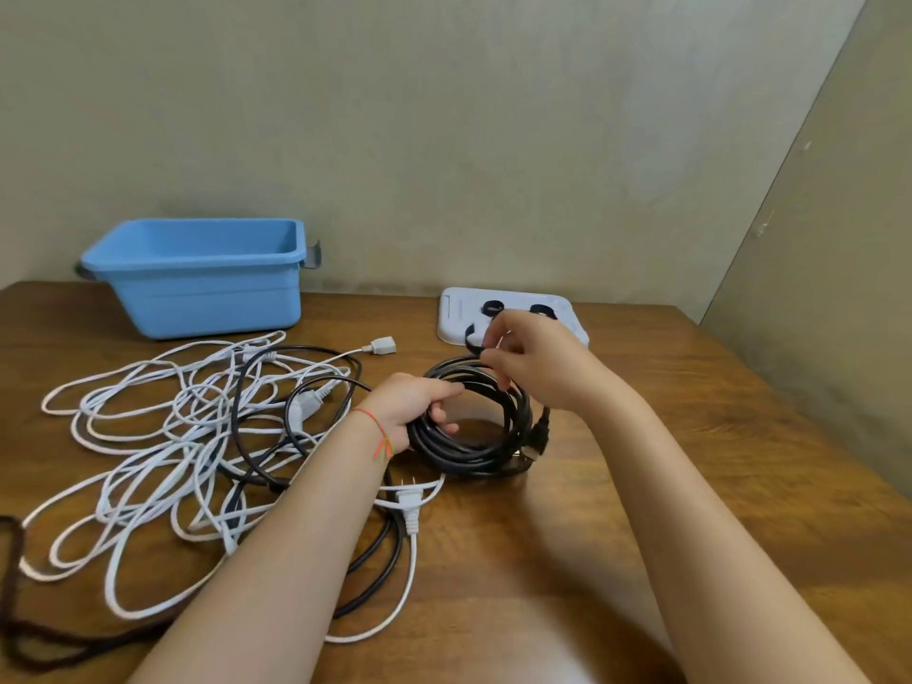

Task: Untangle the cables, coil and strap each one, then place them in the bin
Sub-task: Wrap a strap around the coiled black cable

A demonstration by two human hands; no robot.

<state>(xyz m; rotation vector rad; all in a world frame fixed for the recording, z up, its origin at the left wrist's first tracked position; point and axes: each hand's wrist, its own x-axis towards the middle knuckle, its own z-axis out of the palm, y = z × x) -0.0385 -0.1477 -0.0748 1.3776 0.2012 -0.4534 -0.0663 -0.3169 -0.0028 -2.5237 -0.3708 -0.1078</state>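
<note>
A coiled black cable [474,456] rests on the wooden table [691,412] in front of me. My left hand [409,407] grips the coil's left side. At the coil's top edge my right hand [533,362] pinches a black strap [473,340]. A tangle of white cables [163,436] with another black cable [242,387] running through it lies to the left. An empty blue bin [197,274] stands at the back left against the wall.
A white tray [456,318] at the back centre holds two more rolled black straps [492,306]. A white plug [410,506] lies just under my left forearm. A dark brown cord [15,585] lies at the table's left front edge. Walls close the back and right.
</note>
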